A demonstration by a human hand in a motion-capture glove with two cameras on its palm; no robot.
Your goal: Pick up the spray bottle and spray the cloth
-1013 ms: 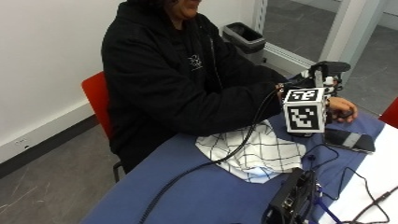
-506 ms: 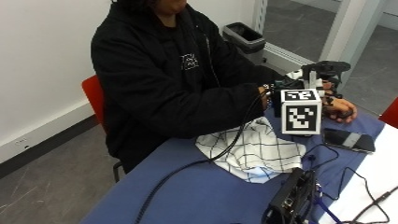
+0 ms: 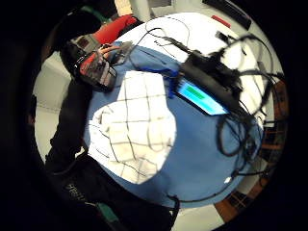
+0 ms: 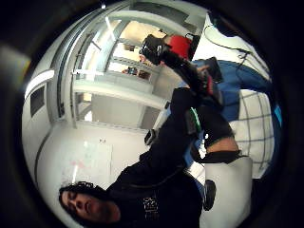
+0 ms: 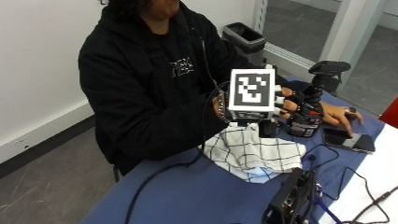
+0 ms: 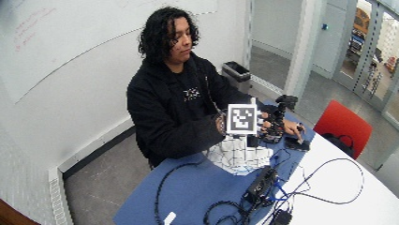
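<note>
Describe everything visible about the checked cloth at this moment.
The cloth is white with a thin dark grid, looks like soft woven fabric, and lies crumpled in a loose heap with raised folds on the blue table cover, in front of the person. The gloved right hand is raised above its far edge and does not touch it. A black cable runs beside its near edge; whether it touches is unclear. No wet marks are discernible.
</note>
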